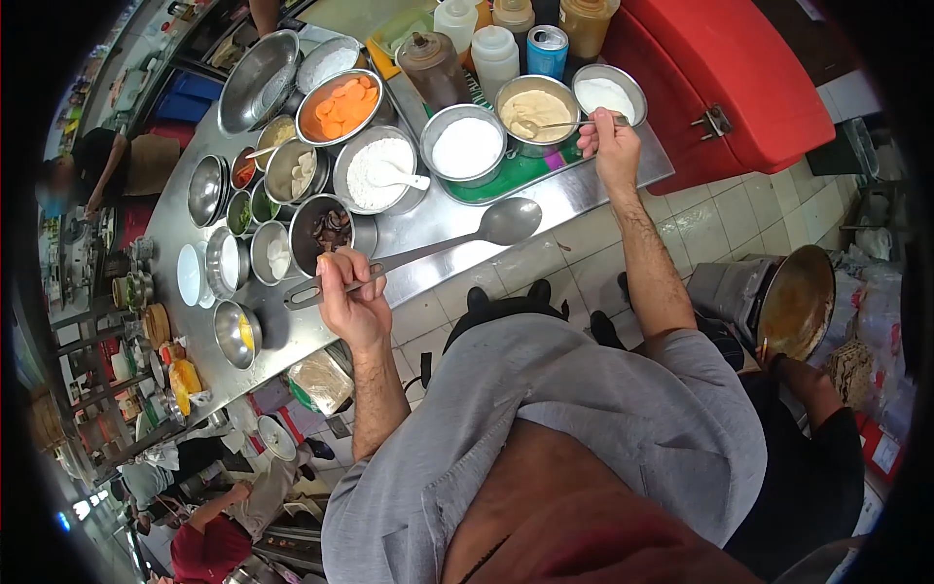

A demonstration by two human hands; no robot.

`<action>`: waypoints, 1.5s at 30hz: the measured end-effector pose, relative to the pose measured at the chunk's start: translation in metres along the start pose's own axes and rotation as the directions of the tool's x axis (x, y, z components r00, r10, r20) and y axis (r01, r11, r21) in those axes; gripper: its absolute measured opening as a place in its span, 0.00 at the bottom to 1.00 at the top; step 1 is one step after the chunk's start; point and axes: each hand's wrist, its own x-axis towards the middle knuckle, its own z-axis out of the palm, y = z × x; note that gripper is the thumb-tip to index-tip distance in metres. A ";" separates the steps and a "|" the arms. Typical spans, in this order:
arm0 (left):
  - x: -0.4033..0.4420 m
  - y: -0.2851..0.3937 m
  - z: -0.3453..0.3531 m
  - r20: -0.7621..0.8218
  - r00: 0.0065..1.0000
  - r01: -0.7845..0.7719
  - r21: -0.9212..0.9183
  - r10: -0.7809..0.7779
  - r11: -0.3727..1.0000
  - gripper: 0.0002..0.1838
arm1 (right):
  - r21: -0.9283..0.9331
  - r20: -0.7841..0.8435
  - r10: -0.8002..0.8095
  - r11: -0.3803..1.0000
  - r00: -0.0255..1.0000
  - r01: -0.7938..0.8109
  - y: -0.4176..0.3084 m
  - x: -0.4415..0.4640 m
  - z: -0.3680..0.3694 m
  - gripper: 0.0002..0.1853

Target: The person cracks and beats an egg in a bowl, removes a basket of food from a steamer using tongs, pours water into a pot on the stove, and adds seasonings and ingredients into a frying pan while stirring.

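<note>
My left hand (354,297) is closed round the handle of a large metal spoon (510,221), whose bowl points right over the table's front edge. In my right hand (612,146) is the handle of a small spoon (559,126); its tip rests in the tan paste of a metal bowl (537,110). Beside that bowl, near my right fingers, stands a bowl of white powder (607,94). Another bowl of white granules (463,144) is to its left. Close behind my left hand is a bowl of dark sliced pieces (324,232).
Sliced carrots (342,107), white flour with a scoop (377,173) and several small bowls fill the metal table (428,261). Squeeze bottles (495,56) and a blue can (547,54) stand behind. A red cooler (720,88) is at right; several people are around.
</note>
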 end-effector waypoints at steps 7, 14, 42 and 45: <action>0.007 -0.005 0.007 0.003 1.000 0.018 -0.030 -0.018 0.999 0.18 | 0.069 -0.053 -0.008 0.998 0.999 0.011 -0.014 0.002 -0.011 0.15; 0.011 -0.009 0.014 0.035 0.999 0.025 -0.059 -0.023 0.998 0.17 | 0.089 -0.041 -0.016 0.996 0.999 0.019 -0.005 -0.006 -0.022 0.15; 0.020 -0.013 0.022 -0.026 0.999 0.017 -0.063 -0.018 0.998 0.17 | 0.270 -0.082 0.030 0.963 0.996 -0.007 -0.026 -0.001 -0.031 0.15; 0.024 -0.014 0.020 0.016 1.000 0.007 -0.096 -0.005 0.995 0.17 | 0.338 -0.093 -0.001 0.941 0.996 0.032 -0.039 -0.013 -0.040 0.15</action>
